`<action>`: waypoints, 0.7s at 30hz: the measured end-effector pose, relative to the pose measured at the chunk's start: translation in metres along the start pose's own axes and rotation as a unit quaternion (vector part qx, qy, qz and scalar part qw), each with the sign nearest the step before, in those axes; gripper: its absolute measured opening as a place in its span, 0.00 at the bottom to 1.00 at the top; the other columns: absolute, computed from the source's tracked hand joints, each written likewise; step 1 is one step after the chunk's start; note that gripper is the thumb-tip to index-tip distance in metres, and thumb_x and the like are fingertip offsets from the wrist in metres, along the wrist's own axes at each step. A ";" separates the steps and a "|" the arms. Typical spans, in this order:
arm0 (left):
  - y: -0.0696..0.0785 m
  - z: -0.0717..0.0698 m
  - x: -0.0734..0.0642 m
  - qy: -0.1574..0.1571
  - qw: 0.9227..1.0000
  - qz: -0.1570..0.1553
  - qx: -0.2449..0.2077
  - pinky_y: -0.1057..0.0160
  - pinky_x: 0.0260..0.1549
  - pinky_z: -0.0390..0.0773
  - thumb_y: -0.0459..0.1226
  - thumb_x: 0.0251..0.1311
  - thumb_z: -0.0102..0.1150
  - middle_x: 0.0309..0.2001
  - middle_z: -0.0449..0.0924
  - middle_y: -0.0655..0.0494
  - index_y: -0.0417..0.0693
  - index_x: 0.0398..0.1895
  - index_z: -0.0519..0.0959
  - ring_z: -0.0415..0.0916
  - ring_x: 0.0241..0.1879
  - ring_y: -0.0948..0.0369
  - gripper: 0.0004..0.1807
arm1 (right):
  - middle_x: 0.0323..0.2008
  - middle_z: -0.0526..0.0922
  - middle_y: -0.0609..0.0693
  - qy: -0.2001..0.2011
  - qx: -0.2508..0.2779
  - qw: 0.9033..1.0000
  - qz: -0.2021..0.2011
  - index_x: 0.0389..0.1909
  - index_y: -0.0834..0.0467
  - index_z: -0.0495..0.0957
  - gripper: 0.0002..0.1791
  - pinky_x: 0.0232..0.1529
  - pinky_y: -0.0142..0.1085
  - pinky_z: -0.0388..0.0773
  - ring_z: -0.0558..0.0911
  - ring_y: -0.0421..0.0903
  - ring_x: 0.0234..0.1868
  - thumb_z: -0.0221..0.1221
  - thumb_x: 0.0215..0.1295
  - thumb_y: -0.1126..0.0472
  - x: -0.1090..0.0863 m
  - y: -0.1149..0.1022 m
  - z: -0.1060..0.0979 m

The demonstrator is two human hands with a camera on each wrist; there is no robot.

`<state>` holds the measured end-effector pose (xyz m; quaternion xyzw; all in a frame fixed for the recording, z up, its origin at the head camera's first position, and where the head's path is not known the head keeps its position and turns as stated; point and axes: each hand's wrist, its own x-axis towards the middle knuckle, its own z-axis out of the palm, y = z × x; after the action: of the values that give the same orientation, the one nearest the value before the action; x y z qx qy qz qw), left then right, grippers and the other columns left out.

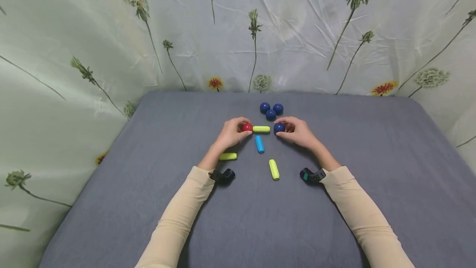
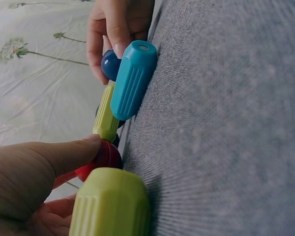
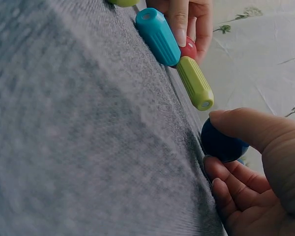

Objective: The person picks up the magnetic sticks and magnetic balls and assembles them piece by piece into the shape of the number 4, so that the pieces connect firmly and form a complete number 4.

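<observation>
My left hand [image 1: 231, 132] pinches a red ball [image 1: 247, 127] between thumb and fingers. Against the ball's right side sits a yellow-green ribbed rod [image 1: 261, 129], end on to it. Across a small gap from the rod's other end, my right hand [image 1: 298, 132] grips a dark blue ball [image 3: 221, 142] with thumb and fingertips. The right wrist view shows a small metal disc in the rod's facing end. Just in front of that rod lies a blue ribbed rod [image 1: 259, 144]. Another yellow-green rod [image 2: 110, 206] lies beneath the left wrist, partly hidden by it in the head view.
Three more dark blue balls [image 1: 270, 114] are clustered behind the hands. A further yellow-green rod [image 1: 274, 169] lies nearer, between the forearms. Everything rests on a grey cloth surface [image 1: 267, 226]. A flowered curtain [image 1: 230, 53] hangs along its back and left side.
</observation>
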<state>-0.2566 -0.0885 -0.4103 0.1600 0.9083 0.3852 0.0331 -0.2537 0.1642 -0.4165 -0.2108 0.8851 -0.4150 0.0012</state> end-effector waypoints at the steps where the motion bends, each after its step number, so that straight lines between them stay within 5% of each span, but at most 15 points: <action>1: 0.000 0.000 0.000 -0.001 1.000 0.000 0.000 0.69 0.26 0.73 0.39 0.58 0.62 0.47 0.81 0.46 0.45 0.51 0.77 0.78 0.35 0.54 0.17 | 0.38 0.80 0.57 0.001 -0.001 1.000 0.001 0.50 0.58 0.78 0.19 0.33 0.30 0.70 0.73 0.43 0.32 0.65 0.56 0.62 0.000 0.000 0.000; 21: 0.000 0.001 0.002 -0.003 1.000 -0.005 0.002 0.67 0.30 0.74 0.39 0.58 0.61 0.48 0.81 0.46 0.45 0.51 0.77 0.79 0.38 0.54 0.18 | 0.40 0.80 0.56 0.002 -0.008 1.000 -0.010 0.50 0.57 0.78 0.19 0.35 0.30 0.72 0.75 0.44 0.33 0.65 0.56 0.62 0.002 -0.002 0.004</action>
<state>-0.2586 -0.0875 -0.4109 0.1567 0.9098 0.3826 0.0379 -0.2539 0.1591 -0.4172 -0.2190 0.8862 -0.4082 -0.0065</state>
